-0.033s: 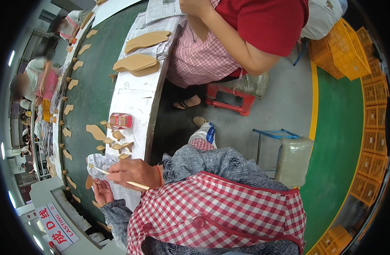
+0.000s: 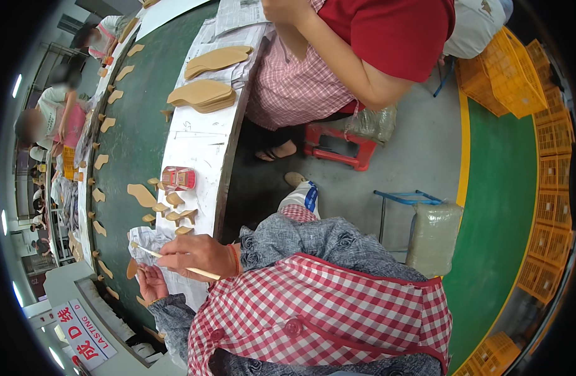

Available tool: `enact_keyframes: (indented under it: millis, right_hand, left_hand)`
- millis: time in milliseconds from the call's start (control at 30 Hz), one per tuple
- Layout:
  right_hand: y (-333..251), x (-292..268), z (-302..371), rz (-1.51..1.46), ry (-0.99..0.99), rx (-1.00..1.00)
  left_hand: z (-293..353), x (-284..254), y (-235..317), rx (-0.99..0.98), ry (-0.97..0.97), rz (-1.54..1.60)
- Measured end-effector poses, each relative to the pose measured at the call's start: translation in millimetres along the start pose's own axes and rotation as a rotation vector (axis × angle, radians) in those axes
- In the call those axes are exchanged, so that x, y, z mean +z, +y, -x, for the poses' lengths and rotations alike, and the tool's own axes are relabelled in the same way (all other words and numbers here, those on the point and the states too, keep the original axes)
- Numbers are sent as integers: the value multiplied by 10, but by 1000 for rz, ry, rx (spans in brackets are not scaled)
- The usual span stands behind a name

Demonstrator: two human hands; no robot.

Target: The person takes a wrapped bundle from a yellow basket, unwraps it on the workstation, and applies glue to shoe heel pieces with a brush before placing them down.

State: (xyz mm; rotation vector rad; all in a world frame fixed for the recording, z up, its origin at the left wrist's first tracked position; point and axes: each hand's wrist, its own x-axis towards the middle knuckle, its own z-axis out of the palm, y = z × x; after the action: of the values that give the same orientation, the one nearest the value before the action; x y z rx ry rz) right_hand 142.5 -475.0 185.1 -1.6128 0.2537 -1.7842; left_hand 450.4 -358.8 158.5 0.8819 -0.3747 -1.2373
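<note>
My right hand (image 2: pixel 199 255) is closed around a slim wooden-handled brush (image 2: pixel 204 273), its pale end pointing to the left. Just below and left of that end, my left hand (image 2: pixel 152 284) pinches a small tan shoe heel (image 2: pixel 132 268); the fingers partly cover it. Crumpled paper (image 2: pixel 151 238) lies beneath the brush. Several tan heels (image 2: pixel 181 215) stand on the white work surface beyond my hands, beside a red container (image 2: pixel 177 178). A flat tan sole piece (image 2: pixel 142 195) rests on the green belt near them.
Farther along the white ledge (image 2: pixel 190 141) sit stacked tan soles (image 2: pixel 202 94). A line of soles and heels runs along the green belt (image 2: pixel 134 125). A co-worker in a red sleeve (image 2: pixel 394 37) sits ahead. A blue-framed stool (image 2: pixel 413 198) and yellow crates (image 2: pixel 501 72) stand right.
</note>
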Motion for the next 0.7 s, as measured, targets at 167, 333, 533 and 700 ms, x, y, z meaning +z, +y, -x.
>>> enact_keyframes:
  millis: [167,333,533,700]
  right_hand:
    - [-19,27,15,7,3,-12]
    - [-64,52,4,-10,-5,-56]
    - [-187,78,-102,-1,-96,-58]
    - [-167,170,-195,-7,-197,-56]
  left_hand:
    - [14,-12,2,6,-20,-11]
    - [48,-22,42,24,-16,-7]
    - [96,55,118,65,-37,33]
    - [286,225,135,165,79,70]
